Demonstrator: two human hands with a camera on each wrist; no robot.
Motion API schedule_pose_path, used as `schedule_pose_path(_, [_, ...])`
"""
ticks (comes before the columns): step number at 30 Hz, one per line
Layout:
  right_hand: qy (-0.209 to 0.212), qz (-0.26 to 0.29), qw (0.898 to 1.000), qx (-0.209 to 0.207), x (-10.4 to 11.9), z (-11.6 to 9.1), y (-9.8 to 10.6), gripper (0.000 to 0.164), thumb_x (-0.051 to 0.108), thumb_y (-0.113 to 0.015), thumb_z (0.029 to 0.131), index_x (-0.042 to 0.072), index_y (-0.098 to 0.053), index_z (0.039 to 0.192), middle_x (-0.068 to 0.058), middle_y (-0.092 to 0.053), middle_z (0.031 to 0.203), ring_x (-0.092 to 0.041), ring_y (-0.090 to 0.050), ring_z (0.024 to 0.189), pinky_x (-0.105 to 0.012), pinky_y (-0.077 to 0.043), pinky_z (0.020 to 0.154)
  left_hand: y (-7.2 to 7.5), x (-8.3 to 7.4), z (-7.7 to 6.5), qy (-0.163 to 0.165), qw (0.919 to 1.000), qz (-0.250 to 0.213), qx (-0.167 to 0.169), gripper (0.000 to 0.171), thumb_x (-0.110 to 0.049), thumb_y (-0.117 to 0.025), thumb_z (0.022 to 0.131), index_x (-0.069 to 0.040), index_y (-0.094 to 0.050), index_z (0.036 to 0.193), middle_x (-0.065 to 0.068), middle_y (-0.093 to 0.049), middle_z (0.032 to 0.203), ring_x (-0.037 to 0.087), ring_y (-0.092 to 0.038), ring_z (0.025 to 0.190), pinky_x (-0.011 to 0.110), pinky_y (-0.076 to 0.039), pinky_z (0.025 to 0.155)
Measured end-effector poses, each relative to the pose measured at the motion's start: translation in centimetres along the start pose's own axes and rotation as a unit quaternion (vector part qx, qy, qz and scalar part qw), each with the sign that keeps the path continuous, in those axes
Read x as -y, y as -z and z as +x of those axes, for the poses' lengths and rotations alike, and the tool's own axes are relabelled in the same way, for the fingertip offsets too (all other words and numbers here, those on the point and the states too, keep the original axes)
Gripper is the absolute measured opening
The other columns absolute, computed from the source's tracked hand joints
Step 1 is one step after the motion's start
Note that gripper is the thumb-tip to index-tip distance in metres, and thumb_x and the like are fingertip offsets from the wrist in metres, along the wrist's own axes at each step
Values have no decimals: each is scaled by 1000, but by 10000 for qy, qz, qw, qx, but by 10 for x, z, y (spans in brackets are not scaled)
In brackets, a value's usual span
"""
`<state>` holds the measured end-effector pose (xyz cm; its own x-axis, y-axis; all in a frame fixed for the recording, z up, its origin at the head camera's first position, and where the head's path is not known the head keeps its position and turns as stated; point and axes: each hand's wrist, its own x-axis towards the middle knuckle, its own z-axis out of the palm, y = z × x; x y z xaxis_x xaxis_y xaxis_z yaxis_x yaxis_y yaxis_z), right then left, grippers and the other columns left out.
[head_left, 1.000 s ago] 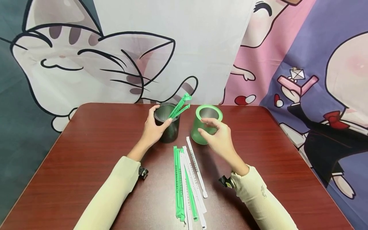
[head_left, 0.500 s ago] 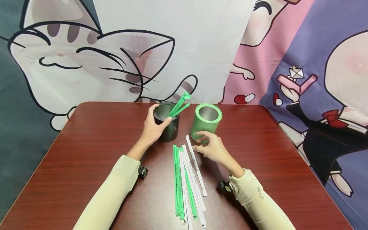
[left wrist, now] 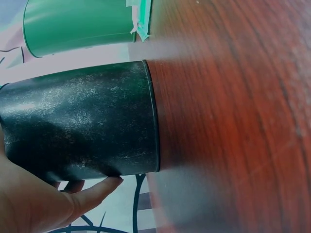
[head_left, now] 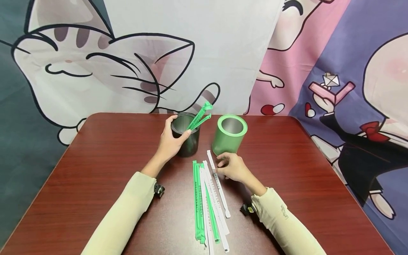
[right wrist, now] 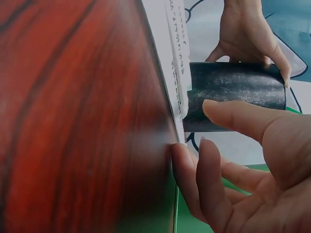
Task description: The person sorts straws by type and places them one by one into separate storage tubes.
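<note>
My left hand [head_left: 170, 144] grips a black can [head_left: 190, 146] from its left side, thumb along the near rim. Two green paper-wrapped straws [head_left: 199, 118] lean out of the can's mouth to the right. My right hand [head_left: 234, 169] is low over the table, fingers bent and thumb apart, beside the upper part of a white wrapped straw [head_left: 223, 198]. In the right wrist view one fingertip [right wrist: 179, 150] sits right at the end of a white straw [right wrist: 165, 63], and the thumb stands clear of it. The left wrist view shows the black can's side [left wrist: 82, 121].
A green can [head_left: 224, 143] stands just beyond my right hand. Several green wrapped straws [head_left: 197, 202] and white wrapped straws [head_left: 216, 212] lie lengthwise in a loose bunch on the brown table [head_left: 111, 159]. A cartoon-print cloth [head_left: 236, 53] hangs behind the table's far edge.
My right hand has come down from in front of the green can's mouth to the table by the white straw. The left hand and black can have stayed in place.
</note>
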<state>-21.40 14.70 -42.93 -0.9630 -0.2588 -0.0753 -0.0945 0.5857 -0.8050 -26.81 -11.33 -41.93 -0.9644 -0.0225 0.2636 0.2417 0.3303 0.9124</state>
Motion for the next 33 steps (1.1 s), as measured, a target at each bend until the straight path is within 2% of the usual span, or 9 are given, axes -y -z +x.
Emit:
schedule_pose_path(8, [-139,-176,9997,34,-5,4,-4,43,6,-85,74,0,-66,112,-4,-64,78,-15,-61,51,-32,-53,48,0,0,0,27,10000,4,14,75,-46,-71,88,-27,-32,149,5,-42,148,26,-47,124,52,-35,103])
schedule_pose_path(16, [-97,-319,9994,44,-4,6,-6,49,5,-88,70,-2,-65,113,-4,-63,77,-13,-60,50,-31,-52,47,0,1,0,-26,10000,-17,26,76,-44,-71,88,-23,-31,150,5,-41,149,26,-46,126,53,-34,104])
schedule_pose_path(24, [9,-1318,9911,-180,0,3,-4,51,1,-85,66,-2,-65,113,-3,-65,74,-14,-61,68,-30,-51,64,-1,3,0,-15,10000,1,50,76,-45,-71,88,-25,-31,150,4,-40,150,25,-45,127,53,-34,104])
schedule_pose_path(30, [7,-1349,9909,-49,-1,0,-2,50,-3,-78,67,-4,-63,114,-3,-67,71,-13,-63,61,-28,-51,55,0,2,-1,-10,10000,1,62,76,-45,-70,89,-25,-31,150,4,-39,151,25,-43,130,54,-32,105])
schedule_pose_path(33, [73,-1373,9905,-15,-1,0,-1,48,-1,-78,66,-3,-64,113,-2,-66,71,-11,-61,61,-27,-50,56,0,1,-1,-30,10000,-24,92,76,-45,-70,89,-24,-30,150,5,-39,151,26,-44,128,54,-32,105])
